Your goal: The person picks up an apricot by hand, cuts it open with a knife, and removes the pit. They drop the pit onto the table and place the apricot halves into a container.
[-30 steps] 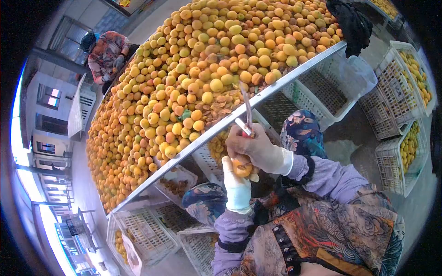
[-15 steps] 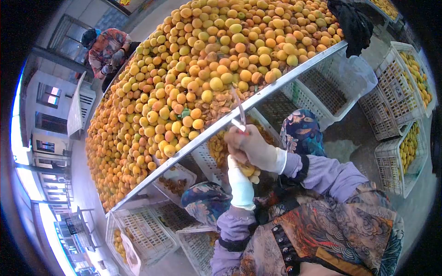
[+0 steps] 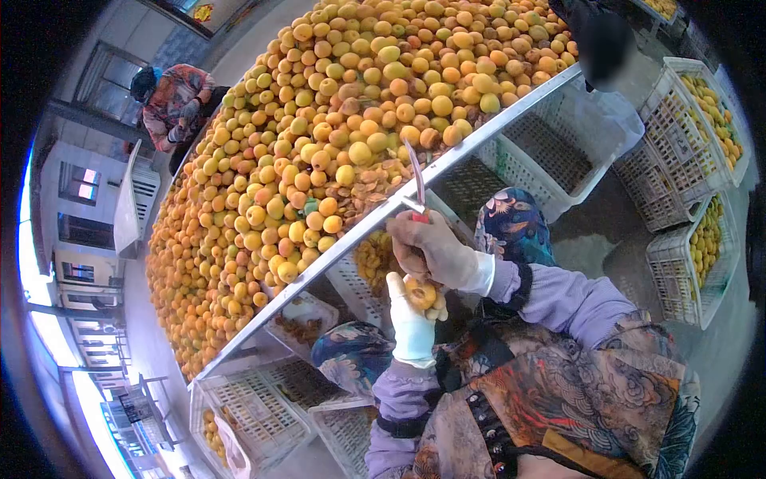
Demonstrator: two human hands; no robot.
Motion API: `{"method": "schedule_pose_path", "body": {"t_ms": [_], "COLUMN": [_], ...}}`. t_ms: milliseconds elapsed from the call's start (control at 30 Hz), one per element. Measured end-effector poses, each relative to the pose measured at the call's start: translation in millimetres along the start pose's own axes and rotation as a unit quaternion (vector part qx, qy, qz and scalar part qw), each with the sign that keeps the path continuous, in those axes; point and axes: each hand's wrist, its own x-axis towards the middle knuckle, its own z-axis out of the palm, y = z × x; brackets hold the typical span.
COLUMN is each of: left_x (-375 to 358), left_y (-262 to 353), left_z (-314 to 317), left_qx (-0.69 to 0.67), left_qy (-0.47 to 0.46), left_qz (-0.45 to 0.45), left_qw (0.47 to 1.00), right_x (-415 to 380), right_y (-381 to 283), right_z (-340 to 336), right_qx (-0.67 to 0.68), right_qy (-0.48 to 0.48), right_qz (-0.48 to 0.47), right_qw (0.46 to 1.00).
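Fingers (image 3: pixel 415 275) around apricot (image 3: pixel 420 294) — no writing

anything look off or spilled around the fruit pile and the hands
One oddity: a patch of brown pits lies on the fruit pile by the table rail, among whole fruit. The left hand holds a fruit; the right hand holds a knife, blade up. Nothing else looks spilled or askew.

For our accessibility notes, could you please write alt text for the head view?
Two gloved hands meet over an apricot: the left hand holds it, the right hand grips a knife. Beyond them, a table is piled with apricots.
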Motion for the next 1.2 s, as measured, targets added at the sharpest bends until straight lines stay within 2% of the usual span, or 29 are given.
{"method": "schedule_pose_path", "body": {"t_ms": [100, 167, 200, 233, 333, 367, 433, 467, 500, 567, 700, 767, 800, 833, 867, 900, 967, 1100, 1167, 1200], "left_x": [0.2, 3.4, 4.3, 2.9, -0.4, -0.1, 1.0, 2.2, 3.2, 4.7, 5.1, 4.9, 4.0, 3.1, 2.3, 1.7, 2.5, 7.3, 5.5, 6.5], "left_y": [-2.1, -7.5, -9.2, -9.2, -7.7, -8.4, -12.7, -16.0, -18.9, -23.6, -23.3, -22.0, -21.1, -19.4, -17.7, -18.4, -24.6, -40.2, -41.8, -43.0], "left_z": [0.9, -0.1, -0.2, 1.9, 4.8, 0.4, -2.1, -0.1, 1.0, 0.4, -5.0, -4.0, -3.0, -0.4, 3.4, 5.7, 5.5, -11.3, -6.2, -5.3], "left_qx": [0.013, 0.013, 0.013, 0.014, 0.059, 0.088, 0.115, 0.070, 0.027, 0.016, 0.019, 0.027, 0.037, 0.037, 0.038, 0.039, 0.040, 0.055, 0.066, 0.049], "left_qy": [0.028, 0.049, 0.069, 0.069, 0.074, 0.053, 0.034, 0.044, 0.053, 0.044, 0.008, 0.010, 0.012, 0.013, 0.055, 0.098, 0.100, 0.063, 0.057, 0.054], "left_qz": [0.007, 0.007, 0.007, 0.007, 0.020, 0.016, 0.011, 0.023, 0.035, 0.040, 0.020, 0.015, 0.011, 0.012, -0.001, -0.016, 0.002, 0.022, 0.039, 0.030], "left_qw": [0.999, 0.999, 0.998, 0.998, 0.995, 0.995, 0.993, 0.996, 0.998, 0.998, 1.000, 0.999, 0.999, 0.999, 0.998, 0.994, 0.994, 0.996, 0.995, 0.997], "right_x": [-1.2, -6.6, -6.5, -6.2, 0.5, 1.6, 4.2, 9.4, 12.9, 16.3, 9.1, -1.9, -6.3, -9.6, -10.2, -8.8, -4.8, 1.1, 2.4, 1.7], "right_y": [0.7, 10.0, 14.7, 14.4, 6.0, 6.0, 14.6, 22.4, 28.6, 25.7, 20.9, 13.1, 13.4, 14.2, 14.8, 17.1, 25.6, 29.7, 28.2, 28.8], "right_z": [-0.1, 7.9, 3.8, 3.1, 1.7, -2.6, -20.4, -29.5, -38.5, -41.6, -37.6, -18.3, -12.5, -7.1, -4.1, -4.1, -7.6, -35.4, -39.8, -38.9], "right_qx": [-0.067, -0.184, -0.160, -0.160, -0.038, -0.038, 0.067, 0.114, 0.116, 0.216, 0.208, 0.016, 0.016, -0.069, -0.154, -0.153, -0.072, 0.028, 0.100, 0.087], "right_qy": [0.010, -0.003, -0.051, -0.051, 0.075, 0.076, -0.026, -0.043, -0.042, -0.020, -0.001, 0.033, 0.033, 0.028, 0.022, 0.022, 0.082, 0.053, 0.032, 0.056], "right_qz": [0.017, -0.008, -0.027, -0.027, 0.089, 0.089, 0.066, 0.082, 0.080, 0.125, 0.137, 0.053, 0.054, 0.050, 0.046, 0.046, 0.047, 0.073, 0.123, 0.128], "right_qw": [0.998, 0.983, 0.985, 0.985, 0.992, 0.992, 0.995, 0.989, 0.989, 0.968, 0.969, 0.998, 0.998, 0.996, 0.987, 0.987, 0.993, 0.996, 0.987, 0.986]}}
